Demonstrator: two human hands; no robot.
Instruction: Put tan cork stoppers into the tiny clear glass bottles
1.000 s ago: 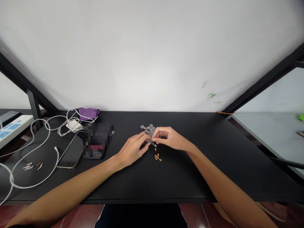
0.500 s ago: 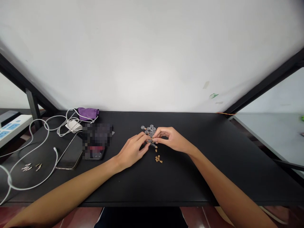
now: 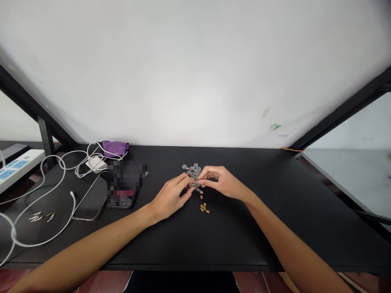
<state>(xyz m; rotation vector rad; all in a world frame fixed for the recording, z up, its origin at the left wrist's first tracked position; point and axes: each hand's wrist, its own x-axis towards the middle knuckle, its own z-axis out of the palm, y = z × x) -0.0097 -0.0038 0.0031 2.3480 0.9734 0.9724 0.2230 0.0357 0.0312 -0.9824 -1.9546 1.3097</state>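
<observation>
Way off to the left of this little metal piece [image 3: 195,187], I've got the power strip [image 3: 18,166], a white cable [image 3: 42,203] looping around some metal pins [image 3: 39,216], then a phone [image 3: 91,199] and a purple cloth [image 3: 114,148]. Now to the action: my left hand [image 3: 169,199] curls in, pinching the piece from its left, and my right hand [image 3: 224,183] closes on it from its right. It lies roughly left to right, and neither hand is clearly nearer. Right behind it, clear discs [image 3: 193,171]; just in front, tan bits [image 3: 204,208].
</observation>
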